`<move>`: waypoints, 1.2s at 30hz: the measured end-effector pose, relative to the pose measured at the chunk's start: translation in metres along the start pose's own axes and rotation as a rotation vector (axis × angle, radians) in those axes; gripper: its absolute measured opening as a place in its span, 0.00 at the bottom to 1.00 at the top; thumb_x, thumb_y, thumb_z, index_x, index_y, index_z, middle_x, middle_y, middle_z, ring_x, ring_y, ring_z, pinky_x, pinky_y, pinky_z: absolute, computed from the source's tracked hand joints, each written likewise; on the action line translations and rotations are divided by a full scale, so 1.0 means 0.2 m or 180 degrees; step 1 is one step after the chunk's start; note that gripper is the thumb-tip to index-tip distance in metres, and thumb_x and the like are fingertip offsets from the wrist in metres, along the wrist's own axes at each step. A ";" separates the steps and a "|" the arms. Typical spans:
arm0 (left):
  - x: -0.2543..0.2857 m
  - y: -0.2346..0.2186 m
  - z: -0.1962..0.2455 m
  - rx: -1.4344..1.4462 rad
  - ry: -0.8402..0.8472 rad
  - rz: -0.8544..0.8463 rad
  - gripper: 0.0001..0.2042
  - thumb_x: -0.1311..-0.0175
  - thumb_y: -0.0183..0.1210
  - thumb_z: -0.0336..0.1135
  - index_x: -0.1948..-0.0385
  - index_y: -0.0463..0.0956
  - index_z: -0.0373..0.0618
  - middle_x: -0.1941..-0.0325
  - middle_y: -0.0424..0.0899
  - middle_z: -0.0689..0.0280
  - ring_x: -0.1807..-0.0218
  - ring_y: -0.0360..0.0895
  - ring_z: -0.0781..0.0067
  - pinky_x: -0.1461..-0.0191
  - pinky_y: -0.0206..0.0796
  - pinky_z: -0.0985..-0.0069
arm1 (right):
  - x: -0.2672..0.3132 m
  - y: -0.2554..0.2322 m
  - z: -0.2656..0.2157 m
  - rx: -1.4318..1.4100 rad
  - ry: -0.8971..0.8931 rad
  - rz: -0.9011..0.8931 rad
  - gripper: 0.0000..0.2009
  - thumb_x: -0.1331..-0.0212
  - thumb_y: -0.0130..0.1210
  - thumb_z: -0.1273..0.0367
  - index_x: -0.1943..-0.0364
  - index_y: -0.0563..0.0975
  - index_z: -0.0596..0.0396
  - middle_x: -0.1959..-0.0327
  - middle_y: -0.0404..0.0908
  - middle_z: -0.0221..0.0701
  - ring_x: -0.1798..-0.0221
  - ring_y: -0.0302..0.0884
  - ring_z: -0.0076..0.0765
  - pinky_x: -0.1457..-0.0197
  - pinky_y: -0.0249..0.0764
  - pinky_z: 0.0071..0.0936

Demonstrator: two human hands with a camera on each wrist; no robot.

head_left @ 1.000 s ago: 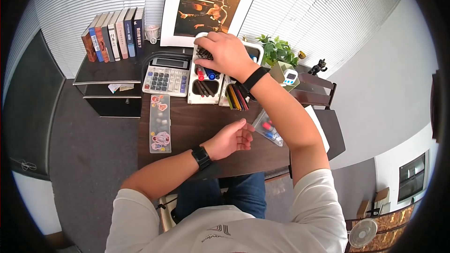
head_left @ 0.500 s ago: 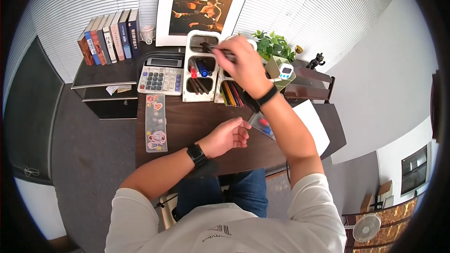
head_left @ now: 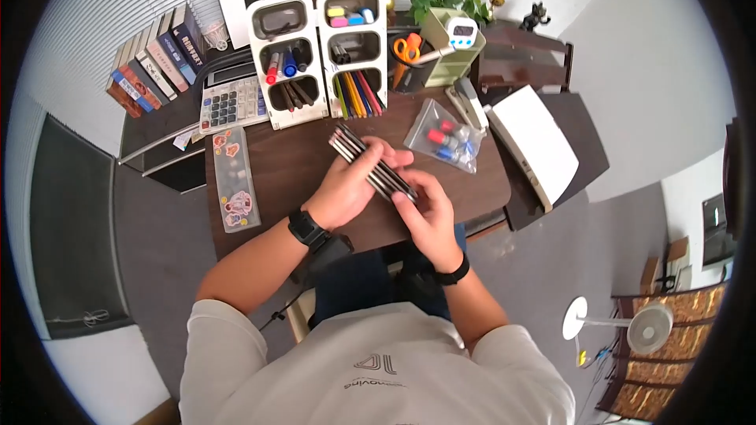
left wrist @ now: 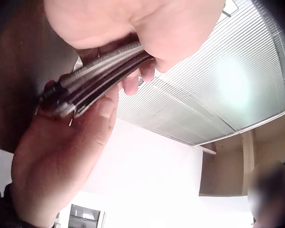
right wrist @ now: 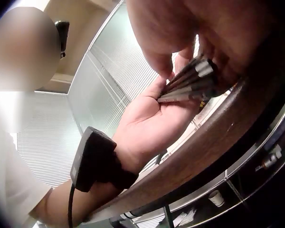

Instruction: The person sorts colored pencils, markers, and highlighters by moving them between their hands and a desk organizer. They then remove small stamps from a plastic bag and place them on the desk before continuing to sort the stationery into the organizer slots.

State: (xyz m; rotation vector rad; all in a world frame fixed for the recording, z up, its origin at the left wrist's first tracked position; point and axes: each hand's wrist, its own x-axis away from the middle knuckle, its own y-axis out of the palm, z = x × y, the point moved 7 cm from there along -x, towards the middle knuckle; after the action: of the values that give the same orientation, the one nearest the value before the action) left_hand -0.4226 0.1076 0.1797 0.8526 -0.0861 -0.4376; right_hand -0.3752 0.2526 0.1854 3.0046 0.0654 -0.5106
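A bundle of slim black pencils (head_left: 386, 179) is held slantwise in front of the body, over the near part of the desk. My left hand (head_left: 349, 189) grips its upper part, thumb laid across the pencils. At the lower end my right hand (head_left: 431, 220) pinches the bundle between thumb and fingers. The left wrist view shows the pencils (left wrist: 104, 71) side by side, spanning both hands. Seen from the right wrist, their ends (right wrist: 204, 69) fan slightly, and the palms hide part of them. Beyond the hands stands a white organizer (head_left: 299, 118) holding markers and dark pencils.
A second white organizer (head_left: 383, 55) holds erasers and colored pencils. To its right are orange-handled scissors (head_left: 407, 47), a timer (head_left: 461, 31), a stapler (head_left: 467, 102) and a clear bag (head_left: 445, 138). A sticker-covered pencil case (head_left: 235, 181) and calculator (head_left: 228, 106) lie left; a white box (head_left: 543, 145) lies right.
My right hand has lifted the pencils from the organizer's back left compartment and brought them down toward the body. My left hand has come to grip them too. The head view has shifted.
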 end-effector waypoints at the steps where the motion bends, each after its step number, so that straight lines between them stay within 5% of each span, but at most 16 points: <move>1: 0.00 0.00 0.02 -0.0128 0.0131 0.0009 0.11 0.16 0.47 0.39 0.54 0.75 0.43 0.42 0.84 0.51 0.38 0.81 0.58 0.34 0.75 0.58 | -0.01 0.01 0.00 0.0368 -0.0018 -0.0176 0.18 0.34 0.66 0.74 0.42 0.76 0.60 0.45 0.83 0.36 0.44 0.82 0.32 0.40 0.78 0.30; 4: 0.00 0.02 0.08 -0.0771 0.0402 0.0014 0.11 0.16 0.47 0.38 0.53 0.74 0.42 0.44 0.85 0.51 0.37 0.81 0.56 0.32 0.73 0.57 | -0.03 0.07 -0.08 0.0968 -0.0148 -0.0389 0.28 0.43 0.72 0.71 0.37 0.74 0.58 0.44 0.82 0.43 0.41 0.82 0.43 0.37 0.77 0.36; 7: 0.05 0.17 0.14 -0.2651 0.1081 -0.0402 0.07 0.20 0.51 0.33 0.57 0.75 0.40 0.47 0.86 0.53 0.36 0.79 0.53 0.30 0.69 0.56 | -0.02 0.17 -0.12 0.2196 -0.0717 -0.0496 0.31 0.48 0.70 0.70 0.36 0.74 0.56 0.46 0.82 0.47 0.43 0.79 0.58 0.39 0.76 0.47; 11: 0.11 0.30 0.11 -0.3720 0.1493 -0.1055 0.06 0.25 0.57 0.32 0.55 0.77 0.39 0.42 0.84 0.54 0.33 0.76 0.54 0.30 0.67 0.57 | 0.00 0.14 0.00 0.2213 -0.0908 -0.0605 0.25 0.46 0.67 0.70 0.41 0.76 0.57 0.48 0.83 0.47 0.43 0.79 0.58 0.38 0.74 0.48; 14: 0.13 0.41 0.14 -0.4186 0.1025 -0.0819 0.21 0.31 0.66 0.41 0.43 0.76 0.39 0.33 0.78 0.53 0.30 0.73 0.55 0.29 0.65 0.59 | 0.01 0.08 0.00 0.1717 -0.0732 -0.0559 0.19 0.40 0.63 0.71 0.44 0.76 0.58 0.49 0.83 0.47 0.45 0.82 0.54 0.41 0.76 0.45; 16: 0.19 0.58 0.31 -0.4822 0.1540 -0.0500 0.37 0.39 0.72 0.49 0.31 0.70 0.40 0.28 0.72 0.54 0.27 0.70 0.57 0.28 0.65 0.62 | 0.00 0.01 -0.01 0.0261 0.0201 -0.0109 0.12 0.30 0.58 0.71 0.48 0.75 0.60 0.54 0.83 0.42 0.54 0.85 0.42 0.49 0.79 0.36; 17: 0.21 0.60 0.41 -0.5028 0.1586 -0.0417 0.41 0.41 0.73 0.51 0.28 0.66 0.40 0.27 0.72 0.55 0.26 0.68 0.58 0.27 0.64 0.64 | -0.01 -0.01 -0.07 -0.0064 0.0490 -0.0025 0.09 0.23 0.53 0.70 0.48 0.75 0.61 0.61 0.81 0.33 0.62 0.82 0.27 0.56 0.77 0.26; 20: 0.23 0.65 0.78 -0.5755 0.2212 0.0870 0.23 0.38 0.69 0.31 0.40 0.78 0.40 0.40 0.81 0.59 0.39 0.77 0.64 0.38 0.71 0.67 | -0.04 -0.07 0.07 -0.1141 0.0697 0.0220 0.10 0.21 0.50 0.68 0.44 0.74 0.57 0.68 0.76 0.27 0.70 0.74 0.21 0.65 0.72 0.21; 22: 0.14 0.58 1.02 -0.6831 0.2917 0.1285 0.12 0.32 0.64 0.29 0.48 0.82 0.40 0.51 0.83 0.57 0.49 0.80 0.61 0.48 0.71 0.68 | -0.04 -0.08 0.08 -0.1253 0.0723 0.0114 0.11 0.21 0.52 0.67 0.42 0.73 0.56 0.68 0.75 0.26 0.70 0.72 0.19 0.66 0.71 0.20; 23: 0.09 0.48 1.11 -0.7075 0.2975 0.1374 0.12 0.31 0.64 0.31 0.49 0.82 0.39 0.52 0.83 0.55 0.52 0.79 0.57 0.49 0.71 0.66 | -0.05 -0.08 0.08 -0.1268 0.0761 0.0053 0.12 0.22 0.52 0.67 0.41 0.73 0.56 0.69 0.75 0.25 0.71 0.72 0.19 0.66 0.71 0.20; 25: -0.01 0.26 1.24 -0.7395 0.2222 0.1938 0.15 0.31 0.64 0.38 0.49 0.82 0.38 0.54 0.84 0.51 0.52 0.81 0.51 0.48 0.72 0.62 | -0.04 -0.08 0.05 -0.1209 0.0810 -0.0010 0.15 0.22 0.52 0.68 0.37 0.73 0.54 0.72 0.74 0.24 0.73 0.71 0.18 0.68 0.70 0.19; 26: -0.03 0.19 1.27 -0.7408 0.2241 0.1959 0.15 0.31 0.64 0.38 0.49 0.82 0.38 0.54 0.84 0.51 0.52 0.81 0.51 0.48 0.72 0.62 | -0.04 -0.07 0.02 -0.1220 0.0794 -0.0030 0.15 0.22 0.52 0.68 0.37 0.73 0.54 0.72 0.74 0.24 0.73 0.71 0.18 0.68 0.70 0.19; 28: -0.10 0.01 1.29 -0.7200 0.1396 0.2087 0.14 0.31 0.63 0.39 0.54 0.84 0.39 0.58 0.85 0.50 0.54 0.82 0.44 0.49 0.73 0.56 | -0.03 -0.06 0.00 -0.1181 0.0907 -0.0184 0.16 0.23 0.54 0.67 0.36 0.72 0.55 0.73 0.75 0.24 0.74 0.72 0.17 0.69 0.71 0.20; 30: -0.10 -0.01 1.30 -0.7378 0.1624 0.2019 0.13 0.31 0.63 0.39 0.59 0.85 0.37 0.62 0.86 0.48 0.56 0.83 0.43 0.50 0.73 0.55 | -0.02 -0.07 -0.01 -0.1113 0.1050 -0.0199 0.16 0.24 0.55 0.67 0.37 0.73 0.55 0.74 0.75 0.24 0.75 0.73 0.18 0.69 0.72 0.20; 34: 0.13 0.09 1.25 -0.6836 0.1977 0.2821 0.11 0.30 0.61 0.36 0.60 0.85 0.36 0.60 0.88 0.46 0.56 0.85 0.43 0.51 0.75 0.58 | -0.03 -0.05 0.09 -0.1297 0.0841 -0.0306 0.14 0.24 0.56 0.67 0.41 0.76 0.56 0.69 0.78 0.24 0.71 0.74 0.17 0.67 0.73 0.19; 36: 0.37 0.15 1.10 -0.5860 0.2563 0.3197 0.14 0.25 0.59 0.38 0.61 0.83 0.33 0.65 0.89 0.57 0.65 0.84 0.66 0.60 0.74 0.69 | -0.03 -0.06 0.09 -0.1374 0.0645 -0.0211 0.13 0.25 0.56 0.67 0.42 0.77 0.56 0.68 0.78 0.23 0.70 0.75 0.16 0.65 0.73 0.19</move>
State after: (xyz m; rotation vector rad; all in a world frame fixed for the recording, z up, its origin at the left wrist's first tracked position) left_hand -0.3991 -0.0615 0.3400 -0.9193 0.5582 0.7942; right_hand -0.3871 0.2628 0.1699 2.6227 0.2549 -0.1654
